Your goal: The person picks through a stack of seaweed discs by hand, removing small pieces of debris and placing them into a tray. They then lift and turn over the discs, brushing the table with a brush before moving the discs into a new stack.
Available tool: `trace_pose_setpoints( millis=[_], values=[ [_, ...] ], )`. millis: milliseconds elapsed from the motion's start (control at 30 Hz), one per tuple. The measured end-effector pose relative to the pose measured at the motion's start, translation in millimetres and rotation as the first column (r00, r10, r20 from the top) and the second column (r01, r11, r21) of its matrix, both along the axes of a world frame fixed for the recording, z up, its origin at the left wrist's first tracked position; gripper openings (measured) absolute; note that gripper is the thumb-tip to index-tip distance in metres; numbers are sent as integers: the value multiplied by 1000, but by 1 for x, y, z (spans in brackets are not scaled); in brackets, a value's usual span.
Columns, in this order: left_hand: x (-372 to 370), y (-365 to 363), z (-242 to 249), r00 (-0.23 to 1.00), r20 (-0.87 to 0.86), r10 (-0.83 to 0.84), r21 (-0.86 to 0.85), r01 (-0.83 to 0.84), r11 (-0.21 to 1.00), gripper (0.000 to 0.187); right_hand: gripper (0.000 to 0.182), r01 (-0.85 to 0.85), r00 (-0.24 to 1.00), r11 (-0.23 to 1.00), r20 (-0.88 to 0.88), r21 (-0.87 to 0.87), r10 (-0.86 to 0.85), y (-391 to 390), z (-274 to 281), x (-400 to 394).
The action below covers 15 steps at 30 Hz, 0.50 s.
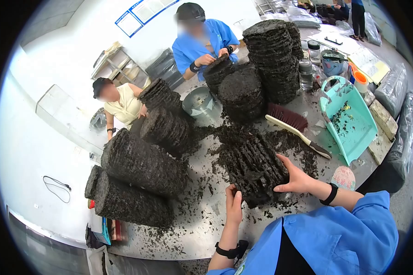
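A short stack of dark dried seaweed cakes (254, 167) lies on its side on the metal table in front of me, its layers ragged at the edges. My left hand (234, 206) presses against its near left corner, thumb and fingers bent round the edge. On the right side, my right hand (297, 176) grips the same stack, the thumb low and the fingers reaching along the top. The fingertips of both hands are partly hidden. Loose seaweed crumbs surround the stack. Just beyond it lies a brush (298, 130) with dark red bristles and a pale handle.
Tall seaweed stacks (142, 162) lie at the left, and more (273, 59) stand at the back. A teal dustpan (348, 123) holds scraps at the right. A metal bucket (199, 103) stands mid-table. Across the table, a co-worker in blue (206, 43) handles a seaweed cake; another person (124, 103) is at the left.
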<state>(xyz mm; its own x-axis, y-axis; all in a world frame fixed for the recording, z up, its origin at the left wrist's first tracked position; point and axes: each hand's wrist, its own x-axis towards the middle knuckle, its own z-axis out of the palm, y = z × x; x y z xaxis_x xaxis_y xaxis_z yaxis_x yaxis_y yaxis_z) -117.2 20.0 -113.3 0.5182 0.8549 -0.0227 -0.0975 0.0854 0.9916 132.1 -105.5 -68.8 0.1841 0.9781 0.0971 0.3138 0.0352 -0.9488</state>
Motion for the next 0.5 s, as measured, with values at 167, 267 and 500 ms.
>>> trace_pose_setpoints(
  millis=[167,267,500],
  values=[
    [26,-7,85,977,-189,-98,432,173,885,62,87,180,542,983,-836,21,-82,4,-35,12],
    [44,-11,127,996,-72,-53,690,89,718,61,67,149,347,983,-937,109,51,15,-18,21],
    [-4,4,100,968,74,240,718,-218,661,55,62,24,124,995,-988,96,92,104,113,67]
  ],
)
